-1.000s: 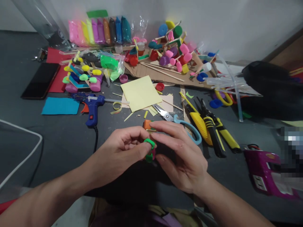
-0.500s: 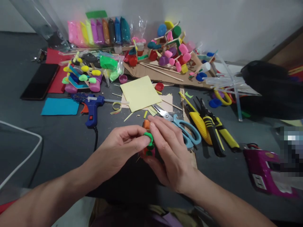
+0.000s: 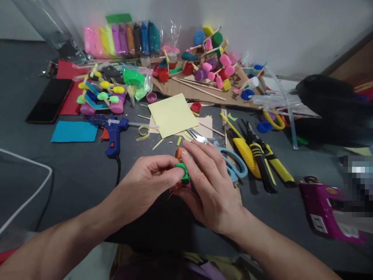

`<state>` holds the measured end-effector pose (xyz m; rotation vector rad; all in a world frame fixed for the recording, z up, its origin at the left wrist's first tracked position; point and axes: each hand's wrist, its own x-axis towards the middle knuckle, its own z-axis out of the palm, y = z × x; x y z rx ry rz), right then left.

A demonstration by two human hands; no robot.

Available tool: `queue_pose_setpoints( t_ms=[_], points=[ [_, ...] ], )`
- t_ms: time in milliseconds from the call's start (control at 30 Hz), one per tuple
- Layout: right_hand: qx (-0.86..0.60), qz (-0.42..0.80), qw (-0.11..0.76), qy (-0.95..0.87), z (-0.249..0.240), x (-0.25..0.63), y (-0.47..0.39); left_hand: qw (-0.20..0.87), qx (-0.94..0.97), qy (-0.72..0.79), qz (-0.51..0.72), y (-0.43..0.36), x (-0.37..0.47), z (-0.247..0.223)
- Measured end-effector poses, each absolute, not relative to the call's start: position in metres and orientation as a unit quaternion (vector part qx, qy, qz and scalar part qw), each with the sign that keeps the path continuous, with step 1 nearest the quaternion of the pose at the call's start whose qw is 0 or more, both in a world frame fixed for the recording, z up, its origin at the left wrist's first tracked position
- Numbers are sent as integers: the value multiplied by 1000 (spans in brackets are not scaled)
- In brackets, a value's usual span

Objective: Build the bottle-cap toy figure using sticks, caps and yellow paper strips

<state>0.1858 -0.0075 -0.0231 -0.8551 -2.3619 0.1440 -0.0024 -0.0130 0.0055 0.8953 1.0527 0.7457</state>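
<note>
Over the near part of the dark table (image 3: 87,167), the left hand (image 3: 157,175) pinches a small green piece (image 3: 181,167) between thumb and forefinger, its other fingers curled behind. The right hand (image 3: 208,179) meets it from the other side, its long fingers straight and close together, slanting over the green piece, the thumb lower down; whether it grips anything cannot be told, as its palm side is hidden. The green piece sits between the two hands, with an orange part (image 3: 179,153) just above it by the right fingertips and a bit of pink just below. Beyond the right hand, and partly covered by it, lie blue-handled scissors (image 3: 239,161), with a yellow cutter (image 3: 247,157) and pliers (image 3: 264,169) beside them. A blue glue gun (image 3: 114,132) lies beyond the left hand, near a pale yellow paper (image 3: 172,115).
</note>
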Motion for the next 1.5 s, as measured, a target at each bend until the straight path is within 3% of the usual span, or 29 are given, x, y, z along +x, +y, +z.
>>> queue_pose_setpoints(
  t_ms=[367,733,967,1500],
  points=[
    [-318,66,308,-894,-20,184,-8,702,408,477,337,-13,0,7],
    [-317,185,419,-830,-19,184,-7,702,452,474,280,-14,-3,14],
    [-347,235,436,-796,-17,185,-9,731,434,434,298,-14,-7,9],
    [-332,246,444,-795,-17,186,-8,682,478,458,310,-16,-6,15]
  ],
)
